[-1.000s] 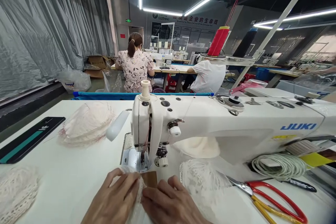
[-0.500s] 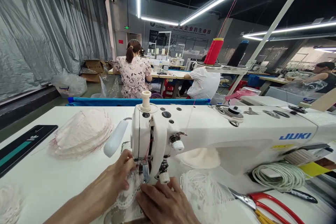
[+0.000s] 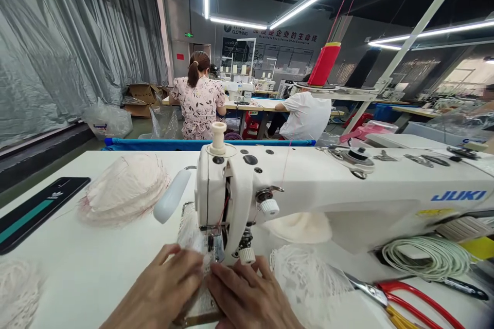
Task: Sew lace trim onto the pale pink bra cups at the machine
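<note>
White lace fabric point(image 3: 192, 231) lies under the needle area of a white sewing machine point(image 3: 309, 177), left of the presser foot point(image 3: 218, 248). My left hand point(image 3: 165, 282) is on the lace left of the foot, its fingers curled and somewhat blurred. Just in front of the foot, my right hand point(image 3: 252, 295) presses the lace down with fingers together. Most of the lace near the hands is hidden beneath them. A reddish thread runs down the machine's head.
A stack of pale fabric cups point(image 3: 125, 187) and a phone point(image 3: 40, 213) lie left. On the right are a lace bundle point(image 3: 309, 282), red-handled scissors point(image 3: 393, 293) and coiled cord point(image 3: 424, 258). A red thread cone point(image 3: 324, 65) stands behind. Two people sit at machines beyond.
My left hand has drawn back toward me from beside the needle, uncovering lace there. My right hand stays in front of the foot. The view has shifted slightly.
</note>
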Demonstrator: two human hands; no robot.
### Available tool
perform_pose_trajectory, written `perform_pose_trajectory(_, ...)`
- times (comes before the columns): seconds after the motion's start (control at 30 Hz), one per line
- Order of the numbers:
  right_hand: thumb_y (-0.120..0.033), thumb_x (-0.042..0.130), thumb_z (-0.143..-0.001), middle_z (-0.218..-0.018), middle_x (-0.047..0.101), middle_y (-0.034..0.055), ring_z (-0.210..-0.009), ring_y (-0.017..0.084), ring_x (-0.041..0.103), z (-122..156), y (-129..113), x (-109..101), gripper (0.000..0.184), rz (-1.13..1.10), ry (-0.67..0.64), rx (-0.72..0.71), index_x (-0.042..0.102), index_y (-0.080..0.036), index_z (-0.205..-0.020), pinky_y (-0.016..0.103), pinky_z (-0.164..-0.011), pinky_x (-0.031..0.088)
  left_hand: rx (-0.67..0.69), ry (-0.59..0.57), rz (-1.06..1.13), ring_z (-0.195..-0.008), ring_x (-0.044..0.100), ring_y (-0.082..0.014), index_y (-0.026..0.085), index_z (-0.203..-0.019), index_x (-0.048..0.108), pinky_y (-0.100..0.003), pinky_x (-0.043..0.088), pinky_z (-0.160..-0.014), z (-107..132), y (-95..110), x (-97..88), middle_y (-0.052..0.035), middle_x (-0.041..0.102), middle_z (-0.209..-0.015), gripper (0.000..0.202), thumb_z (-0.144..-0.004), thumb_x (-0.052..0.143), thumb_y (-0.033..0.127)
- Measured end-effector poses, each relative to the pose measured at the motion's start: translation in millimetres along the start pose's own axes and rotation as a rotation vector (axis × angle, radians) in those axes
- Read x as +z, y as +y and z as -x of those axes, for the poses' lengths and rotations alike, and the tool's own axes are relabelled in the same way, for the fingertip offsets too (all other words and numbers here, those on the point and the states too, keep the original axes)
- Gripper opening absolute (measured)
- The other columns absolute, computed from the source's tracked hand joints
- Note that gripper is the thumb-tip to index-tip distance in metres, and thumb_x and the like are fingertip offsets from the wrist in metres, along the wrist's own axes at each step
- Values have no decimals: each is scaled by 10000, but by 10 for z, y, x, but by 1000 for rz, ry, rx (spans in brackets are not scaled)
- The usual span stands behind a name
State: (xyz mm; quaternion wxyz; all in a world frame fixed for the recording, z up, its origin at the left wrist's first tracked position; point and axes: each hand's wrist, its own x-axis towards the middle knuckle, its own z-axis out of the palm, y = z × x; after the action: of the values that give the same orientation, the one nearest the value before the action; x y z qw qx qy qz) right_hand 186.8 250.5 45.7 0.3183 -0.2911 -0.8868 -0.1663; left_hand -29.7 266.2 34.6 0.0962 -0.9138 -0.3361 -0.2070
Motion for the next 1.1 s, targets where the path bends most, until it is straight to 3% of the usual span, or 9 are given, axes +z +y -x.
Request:
perform_pose_trajectory(0.1,-450,350,-973,-1036,643,51,-760,159,497,3,-8,-11,399,4,-42,-23,630,-167,-998,311,-622,287,17,74,13,-790,600,-124,214,-956,611,-284,419,-832,77,103,-53,12,659,-887,207,-930,409,174)
perform_pose_trajectory(0.2,-436,261,-1000,-931,659,35,-715,144,492,-41,-19,-25,476,-34,32,-15,636,-152,-927,310,-592,262,-9,171,-8,-769,602,-127,206,-838,614,-280,397,-810,20,173,-132,8,690,-942,295,-878,370,45)
perform_pose_trajectory(0.27,-402,224,-1013,-835,660,17,-676,133,486,-80,-23,-36,504,-51,102,-14,635,-147,-869,312,-571,237,-10,165,-63,-747,605,-137,206,-824,617,-280,403,-768,-43,196,-160,11,706,-961,302,-845,382,18)
perform_pose_trajectory(0.33,-397,217,-1015,-774,655,5,-649,126,480,-110,-26,-44,515,-45,133,-19,635,-148,-845,312,-560,222,-2,118,-138,-772,613,-151,194,-930,626,-290,398,-767,-80,203,-154,8,718,-959,329,-836,372,6)
perform_pose_trajectory(0.4,-404,216,-1014,-760,656,2,-634,123,475,-124,-30,-48,518,-30,132,-20,638,-151,-851,313,-558,218,17,93,-193,-820,619,-156,173,-1023,620,-304,378,-803,-79,203,-126,4,723,-974,365,-855,343,7)
perform_pose_trajectory(0.63,-383,241,-1015,-778,656,10,-642,123,492,-113,-53,-44,472,-34,131,4,633,-158,-878,312,-580,226,-1,84,-171,-898,604,-163,192,-1022,662,-335,334,-868,-23,225,-116,-18,710,-1059,450,-994,213,222)
perform_pose_trajectory(0.9,-250,347,-996,-764,657,9,-612,119,490,-126,-76,-51,331,21,126,10,640,-161,-870,304,-588,245,25,72,-164,-952,574,-174,178,-1096,632,-342,335,-909,66,202,-86,-41,678,-1134,384,-973,269,155)
perform_pose_trajectory(1.1,-225,321,-1001,-763,655,-4,-587,115,483,-124,-70,-36,357,39,149,5,638,-170,-848,308,-590,238,26,89,-183,-943,567,-167,222,-1065,644,-336,315,-905,55,215,-82,-11,683,-1109,321,-938,355,162)
